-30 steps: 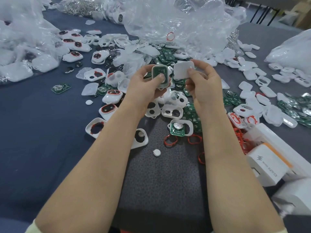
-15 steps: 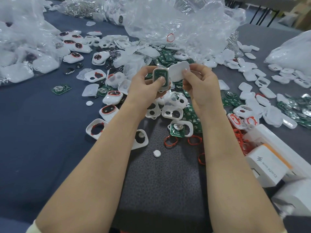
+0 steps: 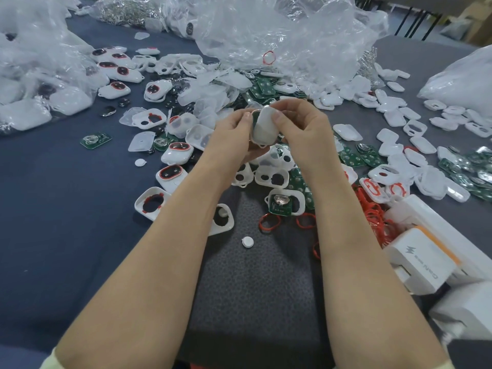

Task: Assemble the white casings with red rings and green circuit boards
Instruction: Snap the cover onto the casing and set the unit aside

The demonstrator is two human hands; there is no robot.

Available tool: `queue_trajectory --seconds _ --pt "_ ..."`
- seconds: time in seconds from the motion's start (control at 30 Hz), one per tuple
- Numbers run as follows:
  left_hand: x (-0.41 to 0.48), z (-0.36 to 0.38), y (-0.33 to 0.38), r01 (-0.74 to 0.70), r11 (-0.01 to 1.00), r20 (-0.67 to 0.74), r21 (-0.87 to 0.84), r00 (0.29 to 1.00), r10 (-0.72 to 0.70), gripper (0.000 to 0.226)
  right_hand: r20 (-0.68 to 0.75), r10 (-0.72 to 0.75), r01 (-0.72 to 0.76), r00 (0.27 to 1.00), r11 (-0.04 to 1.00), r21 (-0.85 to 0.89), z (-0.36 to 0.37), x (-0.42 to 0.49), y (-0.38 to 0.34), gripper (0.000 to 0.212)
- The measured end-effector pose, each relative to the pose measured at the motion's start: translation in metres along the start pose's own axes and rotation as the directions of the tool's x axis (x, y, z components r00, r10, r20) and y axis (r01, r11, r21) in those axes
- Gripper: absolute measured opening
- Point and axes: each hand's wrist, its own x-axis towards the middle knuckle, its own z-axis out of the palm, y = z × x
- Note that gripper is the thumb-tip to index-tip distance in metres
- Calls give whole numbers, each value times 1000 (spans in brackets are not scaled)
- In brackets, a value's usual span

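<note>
Now, from the head view, we see both hands raised over the middle of the desk, above the heap of loose parts. The left hand cups a casing half, of which only a sliver of rim shows, its fingers curled round it. The right hand pinches a white cover between thumb and fingertips and lays it against that half. The two pieces touch, but we cannot tell whether they have seated.

We judge these shells to be light, stiff and thin-walled, with smooth, rather slippery plastic. We would hold them by the long side edges, not the flat face, so the cover can flex and snap down evenly. Any board inside is hidden; we would press along the rim and keep force off the middle.

Spare red rings lie toward the near right of the desk. They look soft and limp, best lifted by a light pinch. A green circuit board lies alone toward the left edge, and we would take it by its edges.
</note>
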Motion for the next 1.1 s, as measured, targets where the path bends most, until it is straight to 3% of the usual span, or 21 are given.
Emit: queue_trajectory --seconds 0.13,0.3,0.53,0.77,1.1 --pt "0 1 -3 20 999 49 39 999 -22 27 -65 -32 15 997 968 -251 7 2 6 11" --pt "1 1 -4 16 1000 34 24 999 -16 24 -143 -149 78 978 908 -411 15 -1 8 17" --pt "4 -3 -3 -19 999 -49 -41 999 17 33 8 -231 195 973 798 -570 27 -8 3 34" --pt "4 -5 1 -11 992 -116 -125 993 -3 22 77 -232 230 970 754 -615 35 -11 2 38" --pt "0 -5 3 -68 981 -98 -182 994 51 9 -8 -248 211 969 838 -503 34 -12 1 41"
